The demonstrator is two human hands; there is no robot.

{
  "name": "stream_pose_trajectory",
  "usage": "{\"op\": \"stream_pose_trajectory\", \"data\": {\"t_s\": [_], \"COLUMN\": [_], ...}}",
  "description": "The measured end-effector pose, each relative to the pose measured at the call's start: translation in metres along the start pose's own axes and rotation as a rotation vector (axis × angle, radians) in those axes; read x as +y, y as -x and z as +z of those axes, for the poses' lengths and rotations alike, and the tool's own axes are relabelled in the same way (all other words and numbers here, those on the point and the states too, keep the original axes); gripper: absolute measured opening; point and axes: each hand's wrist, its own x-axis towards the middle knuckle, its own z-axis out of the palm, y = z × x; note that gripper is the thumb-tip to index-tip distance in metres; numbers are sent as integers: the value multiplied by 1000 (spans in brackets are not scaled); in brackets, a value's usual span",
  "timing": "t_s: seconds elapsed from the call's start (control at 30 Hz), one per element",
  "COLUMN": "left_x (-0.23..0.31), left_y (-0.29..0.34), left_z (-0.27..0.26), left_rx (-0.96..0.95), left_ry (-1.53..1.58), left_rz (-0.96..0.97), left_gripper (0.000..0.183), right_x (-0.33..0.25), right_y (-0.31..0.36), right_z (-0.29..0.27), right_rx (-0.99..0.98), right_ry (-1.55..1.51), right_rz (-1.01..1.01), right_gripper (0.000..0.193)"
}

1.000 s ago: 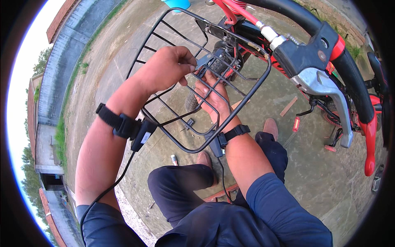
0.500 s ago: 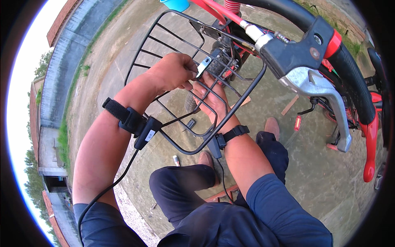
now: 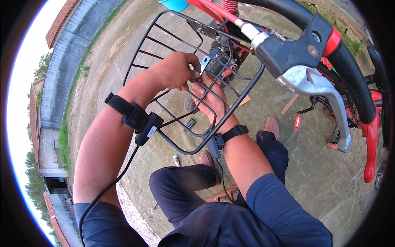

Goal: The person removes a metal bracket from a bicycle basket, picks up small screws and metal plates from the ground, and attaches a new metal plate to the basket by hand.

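Observation:
A black wire basket point(image 3: 240, 108) sits in front of me on the bicycle. Inside it, my left hand point(image 3: 175, 71) is closed, thumb and fingertips pinched at the lower end of a small silver metal bracket point(image 3: 205, 62) with a slotted hole. From beneath the basket, my right hand point(image 3: 212, 98) reaches up, palm upward. Its fingers are bent against the underside of the wires, just below the bracket; whatever they pinch is hidden by the wires and my left hand. A knobby front tyre point(image 3: 214, 66) shows past the bracket.
A brake lever point(image 3: 329, 92) and the black handlebar grip point(image 3: 357, 86) jut out at right. Below lie a black part point(image 3: 190, 123), a brush-like item point(image 3: 176, 160) and a wood strip point(image 3: 290, 104) on the concrete. A blue bucket point(image 3: 175, 5) stands at the far edge.
My left hand's fingers have shifted slightly at the bracket, and its wrist has turned a little. The bracket stands slightly more upright. My right hand stays beneath the basket.

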Motion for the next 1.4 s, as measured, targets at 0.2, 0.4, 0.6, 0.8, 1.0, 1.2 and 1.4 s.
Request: {"op": "stream_pose_trajectory", "data": {"t_s": [0.2,0.4,0.6,0.8,1.0,1.2,1.4], "left_x": [-7,-10,-16,-12,-2,-18,-25], "left_y": [-5,-7,-12,-11,-2,-10,-18], "left_z": [0,-1,1,2,2,5,5], "left_rx": [50,114,132,137,138,272,323], "left_ry": [-102,-132,-159,-214,-253,-483,-572], "left_rz": [67,126,153,135,102,282,369], "left_gripper": [14,14,17,17,19,19,19], "right_x": [3,4,6,6,4,3,5], "right_y": [1,-1,1,0,4,6,5], "right_z": [-1,-8,-1,-5,1,3,-1], "right_rx": [24,-6,28,37,48,11,-8], "right_ry": [-1,-15,-31,-28,-46,-34,-53], "right_rz": [20,25,11,-3,-10,-14,-8], "right_gripper": [21,20,20,20,19,18,19]}}
